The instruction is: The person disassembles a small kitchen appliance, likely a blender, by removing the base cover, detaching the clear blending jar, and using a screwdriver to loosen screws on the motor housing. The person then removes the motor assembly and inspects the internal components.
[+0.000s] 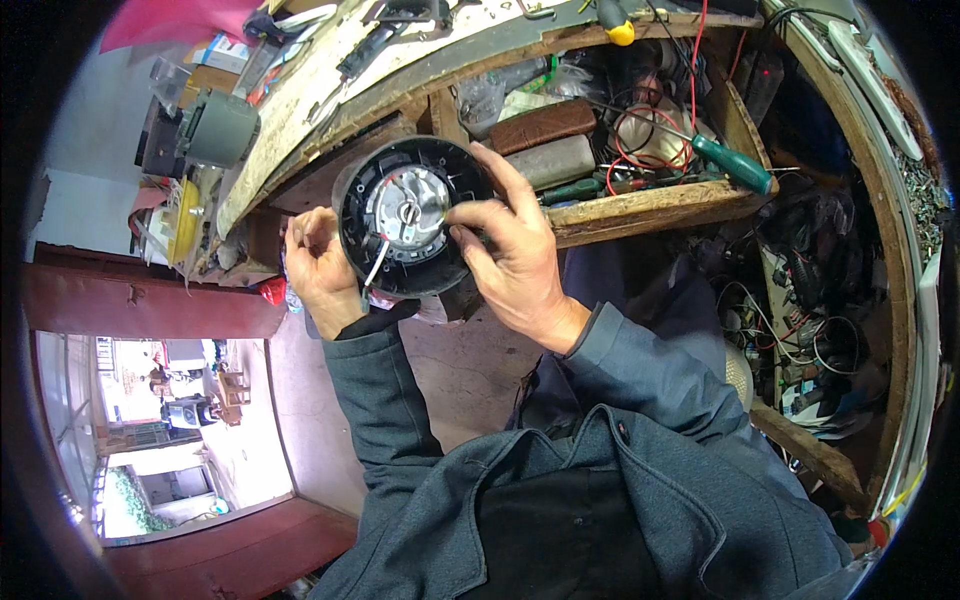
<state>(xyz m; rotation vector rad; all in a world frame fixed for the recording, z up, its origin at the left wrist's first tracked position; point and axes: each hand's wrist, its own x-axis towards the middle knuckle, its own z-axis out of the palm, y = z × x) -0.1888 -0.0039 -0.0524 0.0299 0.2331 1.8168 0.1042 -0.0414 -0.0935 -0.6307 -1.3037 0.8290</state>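
In front of me, tilted toward my view, is a round black plastic housing (360, 208) like an appliance's base. A silvery metal disc (432, 200) sits in its middle, and a white wire (377, 262) runs down to the rim. My left hand (325, 262) holds the housing from the left, its fingers partly hidden behind it. Over the right side of the housing, my right hand (520, 255) bends its index finger and thumb together beside the disc. Anything between those fingertips is too small to make out. Another finger of that hand reaches up along the rim.
An open wooden drawer (650, 215) holds wires, bags and a green-handled screwdriver (735, 165). Tools lie on the worn bench top (300, 105) above. A grey box-shaped device (220, 128) stands at the left. Cables and parts fill the right-hand space (810, 330). A doorway opens at lower left.
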